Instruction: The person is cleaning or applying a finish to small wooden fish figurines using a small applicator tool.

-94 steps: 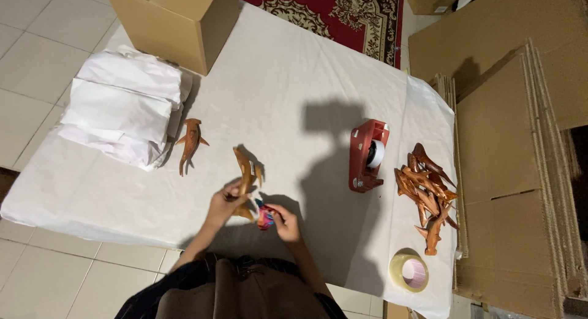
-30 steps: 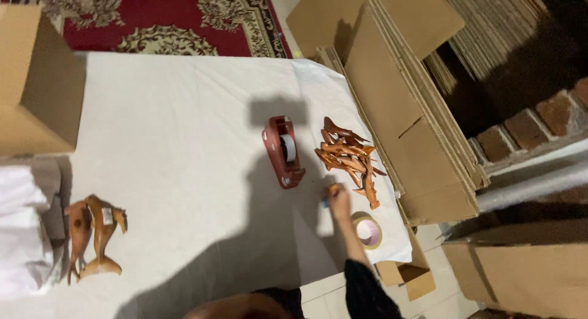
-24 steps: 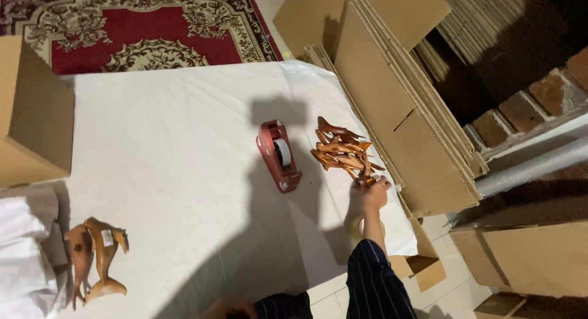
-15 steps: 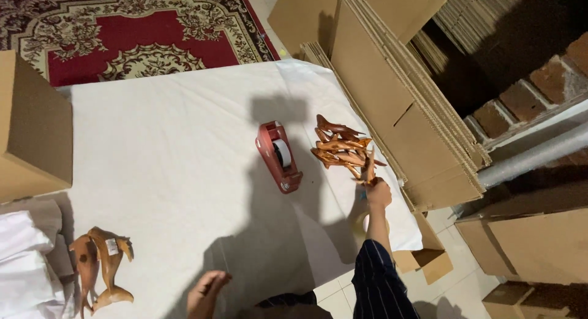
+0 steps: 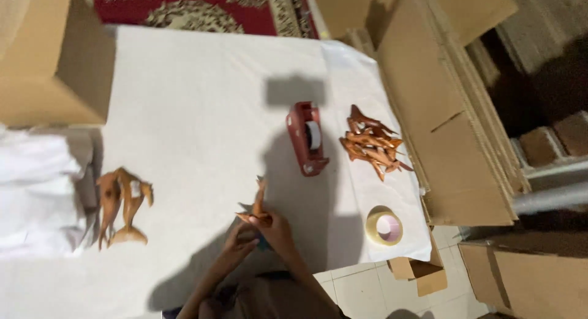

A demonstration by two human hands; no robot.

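Now both hands meet low in the middle of the frame around one small wooden dolphin figure [image 5: 257, 204], whose tail points up toward the top of the picture. The right hand [image 5: 278, 230] has its fingers wrapped round the figure's lower end, and the left hand [image 5: 240, 240] is closed against it from the left side; something small and blue shows between the palms, too hidden to name. Half a second ago the right hand was stretched out to the pile of wooden figures [image 5: 372, 142] at centre right while the left hung idle at the bottom edge. So a fresh piece has come off that pile and been carried to the working spot in front of the person, and the pile is one figure smaller.

Just left of the pile lies the red tape dispenser [image 5: 307, 136], and lower right, near the edge of the white table cover [image 5: 196, 98], rests a roll of tape [image 5: 384, 226]. At the left, well apart from the hands, two finished-looking wooden figures [image 5: 122, 206] lie beside a heap of white wrapping paper [image 5: 37, 190]. An open cardboard box [image 5: 52, 62] fills the upper left, and flat cardboard sheets [image 5: 447, 111] lean at the right. Nothing lies between the hands and the dispenser.
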